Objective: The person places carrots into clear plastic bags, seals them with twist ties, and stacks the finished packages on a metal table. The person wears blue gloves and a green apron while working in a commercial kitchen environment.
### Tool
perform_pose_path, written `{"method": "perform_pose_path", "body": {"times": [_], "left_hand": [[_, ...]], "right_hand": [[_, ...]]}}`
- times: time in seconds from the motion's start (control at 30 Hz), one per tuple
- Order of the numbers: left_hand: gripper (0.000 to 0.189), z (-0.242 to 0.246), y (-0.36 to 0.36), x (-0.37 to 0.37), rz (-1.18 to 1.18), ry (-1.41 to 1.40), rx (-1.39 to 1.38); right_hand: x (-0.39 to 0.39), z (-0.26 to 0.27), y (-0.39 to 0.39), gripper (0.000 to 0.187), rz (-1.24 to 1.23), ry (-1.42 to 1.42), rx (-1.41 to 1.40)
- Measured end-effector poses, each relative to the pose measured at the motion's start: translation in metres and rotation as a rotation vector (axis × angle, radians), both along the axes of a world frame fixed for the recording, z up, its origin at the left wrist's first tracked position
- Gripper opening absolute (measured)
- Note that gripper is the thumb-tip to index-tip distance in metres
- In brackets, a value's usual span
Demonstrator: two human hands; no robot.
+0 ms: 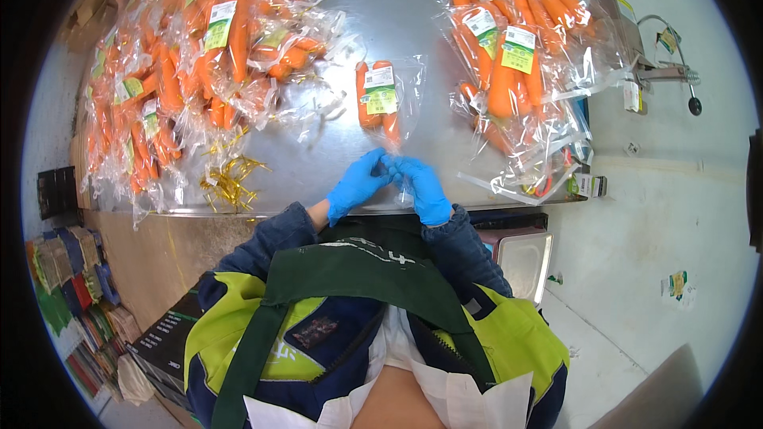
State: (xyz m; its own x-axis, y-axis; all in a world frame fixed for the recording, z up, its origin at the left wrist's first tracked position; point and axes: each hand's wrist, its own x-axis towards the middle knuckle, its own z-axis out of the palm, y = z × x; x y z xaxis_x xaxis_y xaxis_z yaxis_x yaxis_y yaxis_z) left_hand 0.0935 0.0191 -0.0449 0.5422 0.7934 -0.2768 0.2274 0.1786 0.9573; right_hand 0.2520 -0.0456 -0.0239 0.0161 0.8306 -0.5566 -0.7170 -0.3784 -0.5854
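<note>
A clear plastic bag of carrots (390, 122) with a green and white label lies on the stainless steel table (304, 170) before me. My left hand (359, 183), in a blue glove, pinches the bag's gathered neck. On the other side of that neck my right hand (423, 186), also gloved, grips the twisted plastic, and the loose end hangs below the fingers. Gold twist ties (233, 182) lie in a loose heap to the left of my hands. Whether a tie is between my fingers, I cannot tell.
Bagged carrots (179, 65) form a large pile on the left; more bagged carrots (515, 77) lie on the right. Red-handled scissors (543, 186) and a small box (587, 185) sit near the right corner. A metal device with a lever (661, 73) stands beyond the right edge.
</note>
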Motion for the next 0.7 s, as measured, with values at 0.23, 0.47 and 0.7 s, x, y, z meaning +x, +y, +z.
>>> {"method": "perform_pose_path", "body": {"times": [0.23, 0.47, 0.7], "left_hand": [[0.022, 0.045, 0.025, -0.024, -0.182, 0.265, -0.302], [0.024, 0.075, 0.024, -0.022, -0.049, 0.035, -0.533], [0.027, 0.090, 0.013, -0.035, 0.049, 0.191, -0.259]], "right_hand": [[-0.028, 0.044, 0.008, 0.040, 0.113, -0.603, -0.040], [-0.023, -0.003, 0.017, 0.037, 0.272, -1.117, 0.441], [-0.028, 0.024, 0.023, 0.037, 0.091, -0.092, -0.001]]}}
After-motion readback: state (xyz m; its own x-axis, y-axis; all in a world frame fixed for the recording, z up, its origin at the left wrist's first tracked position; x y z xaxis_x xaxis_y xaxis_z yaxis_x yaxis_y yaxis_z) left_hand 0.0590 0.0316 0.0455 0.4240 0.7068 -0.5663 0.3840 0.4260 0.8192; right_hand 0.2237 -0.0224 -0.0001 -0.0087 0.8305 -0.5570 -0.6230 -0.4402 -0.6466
